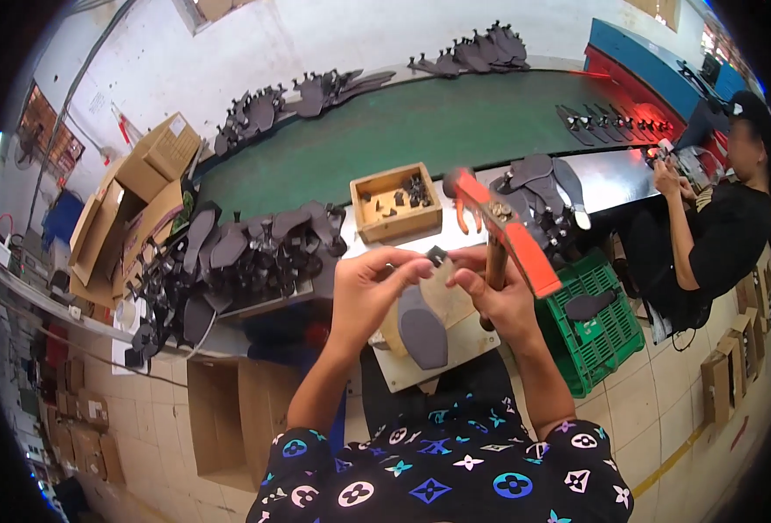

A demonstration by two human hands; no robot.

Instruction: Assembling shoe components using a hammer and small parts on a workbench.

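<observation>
My left hand (370, 283) is closed, its thumb and fingertips pinching at a small black piece (438, 255) in front of me. My right hand (503, 301) is wrapped round the wooden handle (495, 261) of a hammer with an orange-red head (518, 244). The right thumb and fingertips also come up to the black piece; whether they grip it I cannot tell. Below the hands, a dark grey shoe sole (422, 329) lies on a pale work board (403, 375). Just beyond, a wooden box (397, 225) contains several small black pieces.
Shoe soles with heels are heaped at my left (255, 244); more soles (538, 183) lie at the right. A green conveyor belt (342, 144) runs behind. Orange-handled pliers (462, 216) lie beyond my right hand. A green crate (590, 331) and a seated co-worker (717, 209) are at right.
</observation>
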